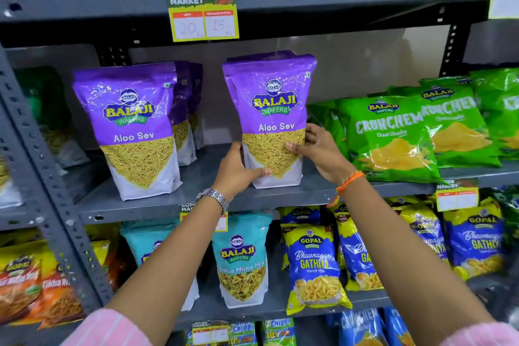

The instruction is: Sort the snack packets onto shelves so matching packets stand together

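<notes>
A purple Aloo Sev packet (271, 109) stands upright on the middle grey shelf (202, 171), with at least one more purple packet right behind it. My left hand (238, 170) grips its lower left corner and my right hand (320, 150) holds its lower right side. To the left stands another Aloo Sev packet (134, 132), with more purple packets (188, 109) lined up behind it. A gap of bare shelf separates the two purple groups.
Green Crunchem bags (393, 137) crowd the shelf to the right. Below stand teal Balaji packets (241, 258), blue-yellow Gopal Gathiya bags (316, 267) and orange packets (33, 284). A price tag (203, 17) hangs from the upper shelf. A grey upright post (47, 171) stands left.
</notes>
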### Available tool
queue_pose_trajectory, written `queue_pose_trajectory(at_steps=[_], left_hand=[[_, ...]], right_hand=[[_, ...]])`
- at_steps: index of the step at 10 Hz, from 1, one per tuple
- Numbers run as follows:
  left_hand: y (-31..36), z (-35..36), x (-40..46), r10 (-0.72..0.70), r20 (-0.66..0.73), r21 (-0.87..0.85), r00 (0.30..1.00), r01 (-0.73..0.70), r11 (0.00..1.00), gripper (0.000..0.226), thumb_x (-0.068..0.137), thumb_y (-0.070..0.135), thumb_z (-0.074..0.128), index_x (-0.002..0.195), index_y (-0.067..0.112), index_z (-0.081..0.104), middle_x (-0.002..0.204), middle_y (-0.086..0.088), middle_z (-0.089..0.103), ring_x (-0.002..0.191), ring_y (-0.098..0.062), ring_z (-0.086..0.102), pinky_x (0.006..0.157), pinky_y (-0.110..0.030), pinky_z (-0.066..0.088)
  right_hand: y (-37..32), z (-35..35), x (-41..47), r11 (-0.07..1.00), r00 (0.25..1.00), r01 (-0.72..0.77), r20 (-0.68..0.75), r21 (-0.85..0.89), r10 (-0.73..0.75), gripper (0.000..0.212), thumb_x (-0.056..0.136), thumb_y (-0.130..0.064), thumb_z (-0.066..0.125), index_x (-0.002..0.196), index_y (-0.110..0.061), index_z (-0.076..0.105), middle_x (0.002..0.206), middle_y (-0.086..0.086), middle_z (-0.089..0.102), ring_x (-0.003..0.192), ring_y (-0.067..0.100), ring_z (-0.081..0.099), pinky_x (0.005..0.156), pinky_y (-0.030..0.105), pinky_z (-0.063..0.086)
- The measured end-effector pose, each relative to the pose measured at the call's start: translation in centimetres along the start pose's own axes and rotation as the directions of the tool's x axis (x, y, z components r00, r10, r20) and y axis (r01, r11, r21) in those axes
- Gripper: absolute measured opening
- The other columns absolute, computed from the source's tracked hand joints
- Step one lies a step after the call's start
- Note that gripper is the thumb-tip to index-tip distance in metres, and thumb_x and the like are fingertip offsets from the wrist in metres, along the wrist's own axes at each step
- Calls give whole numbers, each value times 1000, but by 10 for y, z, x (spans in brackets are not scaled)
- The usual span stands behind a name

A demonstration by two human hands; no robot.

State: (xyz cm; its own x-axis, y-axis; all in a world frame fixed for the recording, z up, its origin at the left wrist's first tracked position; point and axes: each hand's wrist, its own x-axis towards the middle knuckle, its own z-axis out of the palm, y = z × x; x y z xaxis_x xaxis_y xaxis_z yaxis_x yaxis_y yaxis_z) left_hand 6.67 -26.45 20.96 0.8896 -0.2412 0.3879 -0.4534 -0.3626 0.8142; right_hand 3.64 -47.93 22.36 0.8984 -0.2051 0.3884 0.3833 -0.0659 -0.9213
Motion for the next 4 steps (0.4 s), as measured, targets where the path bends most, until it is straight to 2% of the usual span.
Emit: queue_pose_trajectory(at_steps=[1,2,3,4], left_hand=[[-2,-1,1,3,25,-15,1000,-2,1000,77,69,21,92,133,16,50,128,2,62,117,-16,57,101,-34,49],[-4,-2,0,-5,35,-18,999,6,1000,76,69,21,93,132,16,50,125,5,62,120,-19,60,101,-35,50],[-6,-8,0,6,13,-50,1000,-6,999,86,65,20,95,137,16,49,134,-2,64,123,-22,62,106,-41,52],[-8,-22,0,87,-114,-94,990,-98,991,93,66,22,94,145,17,44,141,-8,59,129,-20,58,112,-40,47]], right_hand=[[-1,0,-1,1000,1000,11,1,7,-11,53,78,7,77,125,0,55,102,4,72,92,10,71,73,18,59],[-5,4,-8,1000,1000,-13,-6,-12,13,61,76,4,80,130,-1,51,107,6,71,107,25,68,80,23,61],[-21,6,-20,999,996,15,-90,37,-11,78,72,-1,85,138,-5,44,128,17,63,122,35,62,98,38,55],[-50,-8,-49,961,932,244,-305,127,-196,79,62,-21,93,129,-15,51,126,13,61,116,26,63,99,35,54]])
